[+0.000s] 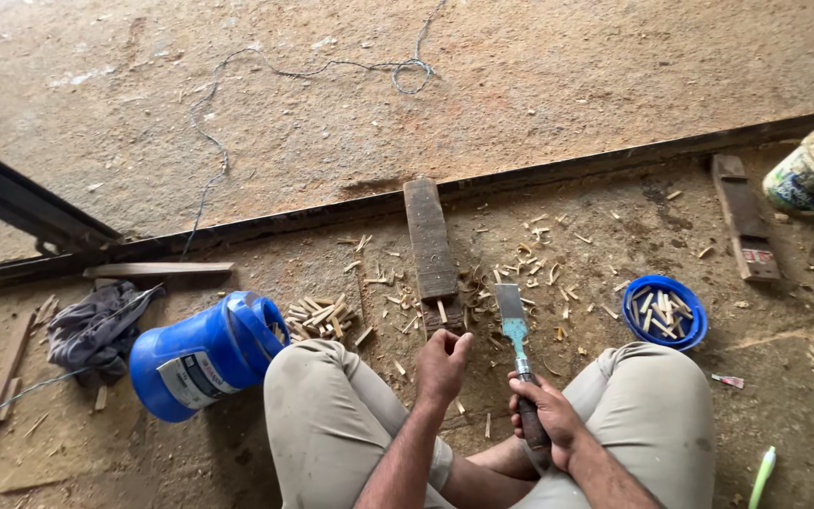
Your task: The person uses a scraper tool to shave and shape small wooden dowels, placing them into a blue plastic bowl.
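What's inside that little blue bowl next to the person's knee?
The blue bowl holds a pile of short, pale wooden sticks lying every which way. The bottom of the bowl is hidden under them, so anything beneath the sticks cannot be seen.

Bucket (202, 355) left of plank (430, 240), bowl (664, 312) right.

- Dirt floor (539, 85), sandy, crossed by a dark metal rail (567, 172).
- Dark wooden block (430, 240) lies on it, end against the rail.
- Wood chips (539, 269) scattered around the block; small pile (320, 319) beside a tipped blue bucket (202, 356).
- Blue bowl (665, 312) of wood pieces, grey cloth (94, 330), loose wire (313, 71), second plank (744, 219).
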